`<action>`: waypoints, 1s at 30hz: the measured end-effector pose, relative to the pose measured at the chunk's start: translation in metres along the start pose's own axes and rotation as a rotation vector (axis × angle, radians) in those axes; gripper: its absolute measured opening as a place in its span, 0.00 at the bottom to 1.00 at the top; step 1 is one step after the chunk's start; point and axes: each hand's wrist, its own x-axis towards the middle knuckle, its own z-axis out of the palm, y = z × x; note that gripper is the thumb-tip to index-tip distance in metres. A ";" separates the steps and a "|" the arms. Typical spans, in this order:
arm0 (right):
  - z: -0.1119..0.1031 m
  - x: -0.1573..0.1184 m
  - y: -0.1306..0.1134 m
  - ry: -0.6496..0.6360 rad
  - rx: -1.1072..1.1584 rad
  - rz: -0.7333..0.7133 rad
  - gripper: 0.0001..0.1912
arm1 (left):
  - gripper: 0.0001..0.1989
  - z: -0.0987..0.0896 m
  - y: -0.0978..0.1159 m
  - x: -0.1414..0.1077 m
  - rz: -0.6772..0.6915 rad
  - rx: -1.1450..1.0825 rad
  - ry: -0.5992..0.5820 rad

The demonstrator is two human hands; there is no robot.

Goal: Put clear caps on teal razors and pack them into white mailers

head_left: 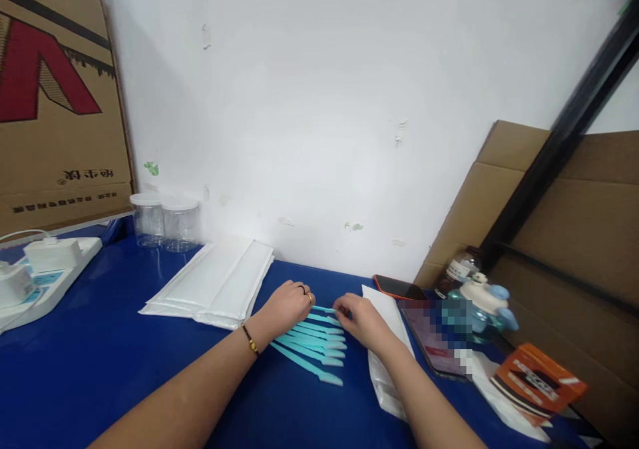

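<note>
Several turquoise plastic sticks with pale, blade-like ends (304, 349) lie fanned out on the blue table (124, 376). My left hand (288, 309) is over their left ends, at the far side of the fan, its fingers curled and their tips hidden. On the right, my right hand (360, 317) has thumb and fingers pinched at the right end of the farthest stick (323, 309). That stick stretches between both hands. A white padded envelope (389, 382) lies partly under my right forearm.
White padded envelopes (210, 283) are stacked left of centre, before two clear jars (180, 226). A power strip (64, 283) is far left. Rightward are a phone (399, 287), a tablet (429, 342), a teal jug (479, 309) and an orange box (536, 382).
</note>
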 end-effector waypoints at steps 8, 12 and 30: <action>-0.001 -0.001 0.001 -0.032 -0.030 0.022 0.09 | 0.24 -0.006 0.001 -0.009 -0.106 -0.247 -0.108; -0.004 -0.003 0.007 -0.021 -0.008 0.028 0.10 | 0.50 -0.009 -0.001 -0.023 -0.067 -0.371 -0.310; -0.042 -0.031 0.025 0.437 0.281 0.208 0.14 | 0.16 -0.010 0.049 0.003 -0.140 -0.090 -0.418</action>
